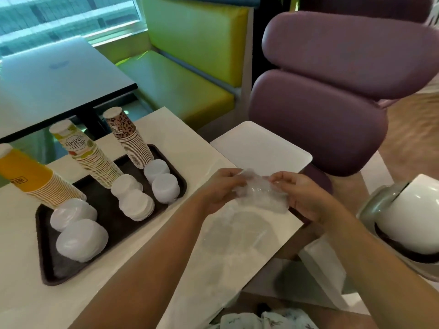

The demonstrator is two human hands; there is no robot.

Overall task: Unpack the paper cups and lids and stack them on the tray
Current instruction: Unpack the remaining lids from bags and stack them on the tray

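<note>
While both hands work at the crumpled clear plastic wrap (260, 195), the risk sits mostly with what already stands on the dark tray (47, 269). The left hand (221, 188) and the right hand (301, 198) each pinch an edge of the wrap with curled fingers, holding it just above the white tabletop (166, 245), to the right of the tray and well apart from it. Whether any lids remain inside the wrap cannot be told; it looks empty and balled up.

On the tray, nearest the person, two stacks of white lids (80, 238) lie tipped on their sides, leaning on each other; a knock from a forearm swinging over the tray could roll them off its low rim. Just behind them the orange cup stack (31, 176) leans far to the left, beyond the tray's edge, and looks the likeliest to topple. Further along the tray, a middle pair of lid stacks (133, 198) rests against the foot of the "Hello Summer" cup stack (88, 160), which tilts too. At the tray's far end, the leopard-print cup stack (128, 138) stands more upright, with two more lid stacks (161, 184) in front of it.

A loose wrap dropped on the tabletop could slide off its right edge, beyond the tray, or drift against the lids.
</note>
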